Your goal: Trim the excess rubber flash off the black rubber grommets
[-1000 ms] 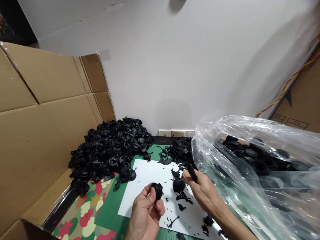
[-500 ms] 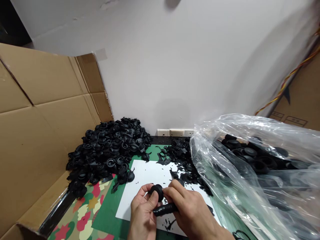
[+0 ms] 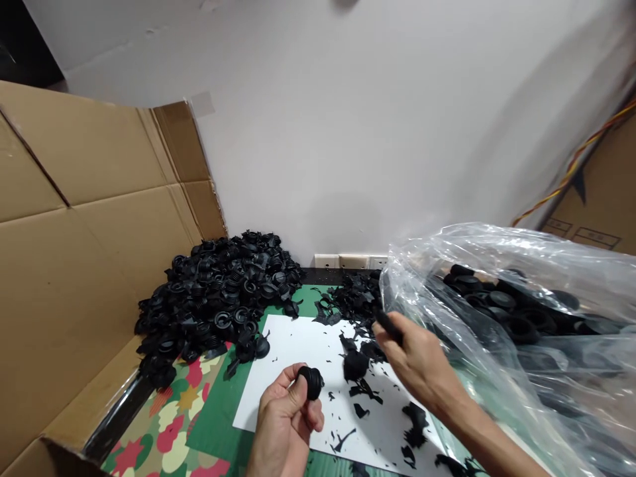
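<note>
Pinched between thumb and fingers of my left hand [image 3: 283, 414] is a round, ribbed black rubber part [image 3: 311, 383], held over the white sheet [image 3: 298, 344]. My right hand [image 3: 417, 361] is closed around a thick black stick-like tool handle [image 3: 388, 326]; whether it has a blade cannot be seen. That hand hovers beside the heap of black rubber trimmings [image 3: 355, 295], near the plastic bag's edge. Loose black scraps [image 3: 368, 391] are scattered over the sheet below and between both hands.
A large heap of ribbed black rubber parts [image 3: 213, 291] lies at left against a cardboard box wall [image 3: 99, 265]. At right, a clear plastic bag [image 3: 412, 265] holds more black rubber parts [image 3: 501, 301]. A green mat [image 3: 213, 424] lies under the sheet. Wall sockets [image 3: 352, 262] sit behind.
My right hand has moved away from the rubber part, up and to the right with the tool handle, toward the trimmings. My left hand keeps the part, now turned so its ribs show.
</note>
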Demonstrator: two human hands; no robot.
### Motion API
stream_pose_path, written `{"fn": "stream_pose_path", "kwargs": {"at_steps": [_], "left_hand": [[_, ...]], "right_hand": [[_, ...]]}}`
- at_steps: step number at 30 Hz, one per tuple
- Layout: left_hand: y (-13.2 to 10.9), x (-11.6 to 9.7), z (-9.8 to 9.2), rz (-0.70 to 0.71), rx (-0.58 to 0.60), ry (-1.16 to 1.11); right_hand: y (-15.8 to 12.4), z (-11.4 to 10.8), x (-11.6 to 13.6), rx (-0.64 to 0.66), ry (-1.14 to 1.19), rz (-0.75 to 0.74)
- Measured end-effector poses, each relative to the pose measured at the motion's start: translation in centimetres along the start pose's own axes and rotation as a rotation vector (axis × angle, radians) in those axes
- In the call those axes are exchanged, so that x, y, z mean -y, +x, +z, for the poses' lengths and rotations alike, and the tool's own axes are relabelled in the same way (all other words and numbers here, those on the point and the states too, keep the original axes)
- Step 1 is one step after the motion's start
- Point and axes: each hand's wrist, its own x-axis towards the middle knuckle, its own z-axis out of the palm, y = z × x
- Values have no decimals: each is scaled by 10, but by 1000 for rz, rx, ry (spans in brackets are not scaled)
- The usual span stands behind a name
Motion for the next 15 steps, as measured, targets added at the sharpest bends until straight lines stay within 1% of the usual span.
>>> {"fn": "stream_pose_path", "kwargs": {"at_steps": [4, 6, 8, 10, 13, 15], "left_hand": [[1, -2, 0, -17, 2, 20], [1, -1, 1, -6, 35, 67], [2, 1, 2, 36, 66, 152], [4, 5, 3, 150, 67, 275], [8, 11, 3, 388, 24, 416], [11, 14, 1, 470, 22, 480]], "right_hand": [[-14, 6, 10, 146, 57, 19], [-18, 10, 12, 196, 93, 17], [-19, 11, 12, 232, 128, 15], [-20, 9, 12, 248, 160, 11], [-22, 5, 15, 299, 274, 17], [-26, 3, 19, 361, 372, 41]]}}
